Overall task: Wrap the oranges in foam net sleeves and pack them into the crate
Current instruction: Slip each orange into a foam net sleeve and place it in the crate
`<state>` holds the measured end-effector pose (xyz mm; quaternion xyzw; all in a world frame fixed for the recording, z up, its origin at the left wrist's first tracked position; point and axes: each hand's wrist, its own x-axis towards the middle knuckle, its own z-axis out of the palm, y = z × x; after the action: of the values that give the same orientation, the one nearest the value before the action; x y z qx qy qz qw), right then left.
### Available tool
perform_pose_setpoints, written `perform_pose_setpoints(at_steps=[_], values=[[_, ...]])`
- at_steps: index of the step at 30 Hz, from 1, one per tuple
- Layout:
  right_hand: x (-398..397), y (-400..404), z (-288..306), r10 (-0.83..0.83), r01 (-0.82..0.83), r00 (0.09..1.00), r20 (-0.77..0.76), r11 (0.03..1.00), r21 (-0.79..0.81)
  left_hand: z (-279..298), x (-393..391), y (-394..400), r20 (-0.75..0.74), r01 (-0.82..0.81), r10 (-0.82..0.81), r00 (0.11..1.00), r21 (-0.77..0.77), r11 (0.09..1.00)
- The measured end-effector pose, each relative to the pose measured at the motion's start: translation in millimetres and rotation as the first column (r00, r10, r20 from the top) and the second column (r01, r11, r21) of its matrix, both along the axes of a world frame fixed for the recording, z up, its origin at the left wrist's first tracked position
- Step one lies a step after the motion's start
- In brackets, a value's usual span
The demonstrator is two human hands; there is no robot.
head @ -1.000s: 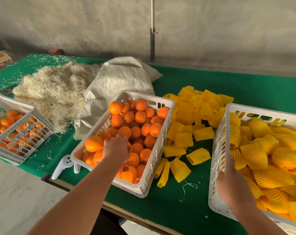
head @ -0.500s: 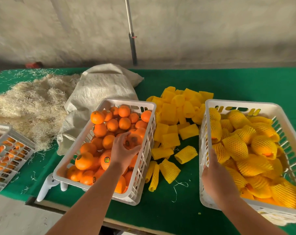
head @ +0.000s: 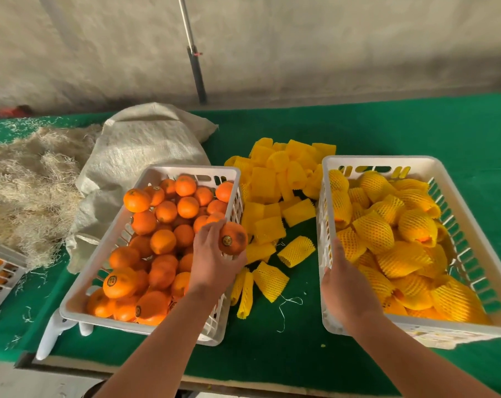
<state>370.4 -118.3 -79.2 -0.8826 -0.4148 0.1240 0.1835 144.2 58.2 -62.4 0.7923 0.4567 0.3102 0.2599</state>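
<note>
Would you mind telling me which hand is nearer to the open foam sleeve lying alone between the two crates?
Left. The left hand, gripping an orange, is just left of the foam sleeve. The right hand is farther off to its right, at the packed crate's near wall.

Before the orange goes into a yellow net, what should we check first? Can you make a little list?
1. Orange held firmly: ok, the left hand grips it above the crate's edge.
2. Loose foam sleeve within reach: ok, it lies on the green table between the crates.
3. Right hand free to grab the sleeve: cannot tell, it rests at the packed crate wall.
4. Room in the packed crate: ok, though it looks fairly full.
5. Orange's skin sound: cannot tell, a dark patch shows.
</note>
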Motion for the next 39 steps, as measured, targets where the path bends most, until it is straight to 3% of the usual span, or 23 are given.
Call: perform_pose_setpoints(at_steps=[5,13,21,24,27,29,31,33,35,39], values=[[0,1,-2,-0.007,0.007,1.000,-0.011,1.000,0.016,-7,9,-10,-0.186,0.154,-0.147,0.971,0.023,0.988],[0,1,0,-0.012,0.012,1.000,0.027,1.000,0.001,-9,2,4,-0.436,0.353,-0.294,0.850,0.059,0.934],[3,0,-4,0.002,0.002,0.999,-0.044,0.997,0.082,-20,2,15,-0.410,0.271,-0.234,0.882,0.036,0.962],[1,1,6,0.013,-0.018,0.990,0.143,0.999,0.032,-21,4,16,-0.463,0.306,-0.230,0.856,0.094,0.948],[-5,19,16,0.107,-0.164,0.963,0.247,0.961,0.225,-20,8,16,-0.515,0.323,-0.208,0.832,0.144,0.935],[-7,55,22,0.264,-0.302,0.950,0.169,0.917,0.262,-19,8,16,-0.530,0.324,-0.205,0.823,0.140,0.936],[-7,105,22,0.360,-0.357,0.933,0.010,0.920,0.161,-17,9,16,-0.538,0.326,-0.212,0.816,0.125,0.937],[-6,161,6,0.441,-0.443,0.896,-0.045,0.889,-0.115,-15,9,15,-0.558,0.330,-0.201,0.805,0.140,0.934],[-9,206,-13,0.553,-0.528,0.831,-0.060,0.752,-0.395,-15,10,15,-0.569,0.333,-0.181,0.802,0.175,0.926],[-14,247,-51,0.777,-0.584,0.628,-0.045,0.433,-0.687,-20,10,16,-0.570,0.335,-0.178,0.802,0.182,0.925]])
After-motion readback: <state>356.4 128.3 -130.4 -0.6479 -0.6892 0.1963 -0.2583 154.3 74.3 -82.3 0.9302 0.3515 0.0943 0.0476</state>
